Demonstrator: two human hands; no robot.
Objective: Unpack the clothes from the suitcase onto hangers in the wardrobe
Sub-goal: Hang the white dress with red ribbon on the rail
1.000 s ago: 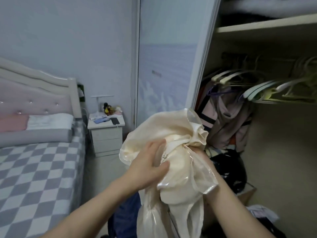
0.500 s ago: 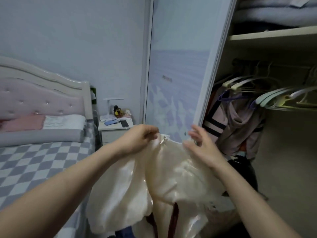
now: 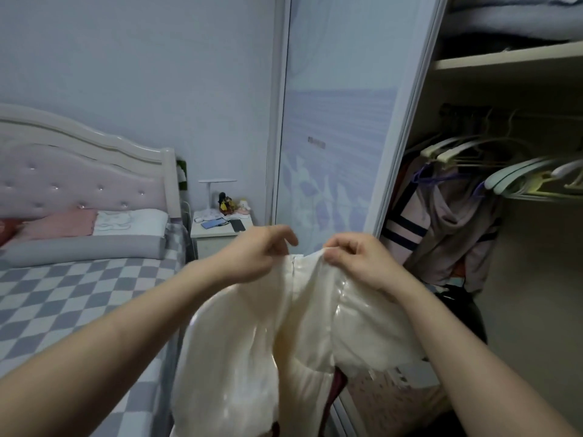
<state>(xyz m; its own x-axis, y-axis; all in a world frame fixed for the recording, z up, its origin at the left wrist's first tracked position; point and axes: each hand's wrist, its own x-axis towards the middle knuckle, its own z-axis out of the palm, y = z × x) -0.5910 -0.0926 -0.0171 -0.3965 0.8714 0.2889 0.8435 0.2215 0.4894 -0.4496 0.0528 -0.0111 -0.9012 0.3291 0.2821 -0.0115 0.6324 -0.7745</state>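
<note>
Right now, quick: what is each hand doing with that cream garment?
Left hand: fingers curled, gripping the top edge of the cream garment.
Right hand: pinching the same top edge between thumb and fingers.

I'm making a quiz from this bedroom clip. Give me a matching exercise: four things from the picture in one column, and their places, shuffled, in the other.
Things
1. cream garment
2. empty hangers
3. phone
4. folded blankets

Places
A. on the bedside table
B. on the wardrobe's top shelf
C. on the wardrobe rail
D. held up by the left hand and right hand

Pairs: 1-D, 2-C, 3-A, 4-B
</note>
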